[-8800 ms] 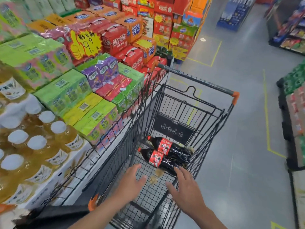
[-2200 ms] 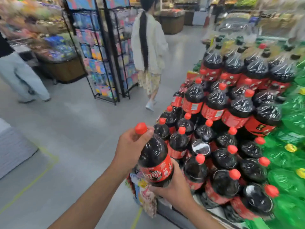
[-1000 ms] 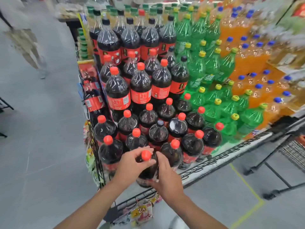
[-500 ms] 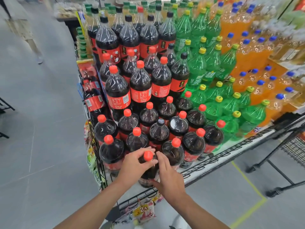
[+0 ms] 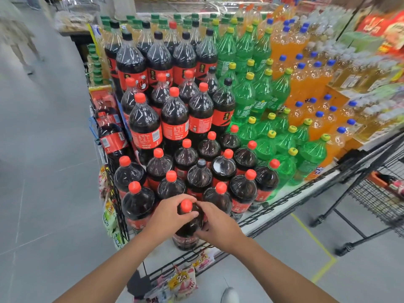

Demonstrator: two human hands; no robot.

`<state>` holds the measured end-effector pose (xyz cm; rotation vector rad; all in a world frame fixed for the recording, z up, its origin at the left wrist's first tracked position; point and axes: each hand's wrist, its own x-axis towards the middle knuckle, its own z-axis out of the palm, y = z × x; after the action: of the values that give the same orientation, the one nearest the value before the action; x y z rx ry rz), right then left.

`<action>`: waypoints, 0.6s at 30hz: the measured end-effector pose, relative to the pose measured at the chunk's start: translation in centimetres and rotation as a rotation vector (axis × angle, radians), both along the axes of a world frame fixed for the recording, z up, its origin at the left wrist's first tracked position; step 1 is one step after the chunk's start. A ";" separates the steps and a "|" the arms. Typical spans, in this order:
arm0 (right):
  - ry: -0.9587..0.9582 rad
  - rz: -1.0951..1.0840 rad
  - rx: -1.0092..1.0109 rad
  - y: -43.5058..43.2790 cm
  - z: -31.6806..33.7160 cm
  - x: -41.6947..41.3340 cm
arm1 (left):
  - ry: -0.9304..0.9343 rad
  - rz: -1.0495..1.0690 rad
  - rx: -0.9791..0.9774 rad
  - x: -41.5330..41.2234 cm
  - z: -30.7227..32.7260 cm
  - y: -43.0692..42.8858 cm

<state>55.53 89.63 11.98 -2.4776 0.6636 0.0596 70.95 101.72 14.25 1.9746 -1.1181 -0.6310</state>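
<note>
Carried moments ago, the cola bottle [image 5: 188, 229] now stands at the shelf's [image 5: 310, 182] near edge, left hand [image 5: 168, 218] gripping its neck, right hand [image 5: 216, 224] clasping its side, so the return looks nearly done.

Place: a supermarket aisle.
Stock: cola bottles [image 5: 175, 125], green soda bottles [image 5: 244, 99] and orange soda bottles [image 5: 306, 84], massed in tiered rows by colour.
Fixture: black wire display rack [image 5: 284, 202] on a grey floor [image 5: 43, 171].
Hanging goods: snack packets [image 5: 109, 217] and a yellow price tag [image 5: 180, 281] on the rack.
Cart: wire shopping cart [image 5: 376, 200] at the right.
</note>
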 end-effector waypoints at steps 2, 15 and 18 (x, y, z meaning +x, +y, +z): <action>-0.002 -0.010 -0.023 -0.8 1.3 -0.3 | -0.031 -0.051 0.024 0.2 0.8 -0.2; -0.398 -0.499 -0.281 -7.1 6.8 -15.8 | -0.540 -0.371 -0.123 -11.0 7.6 -9.2; -0.315 -0.637 -0.279 -8.4 6.1 -23.1 | -0.537 -0.475 -0.140 -17.3 7.3 -12.9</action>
<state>32.47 81.28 18.11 -2.3261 1.3466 -0.6873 53.67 88.84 21.54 1.8094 -1.9367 -0.2373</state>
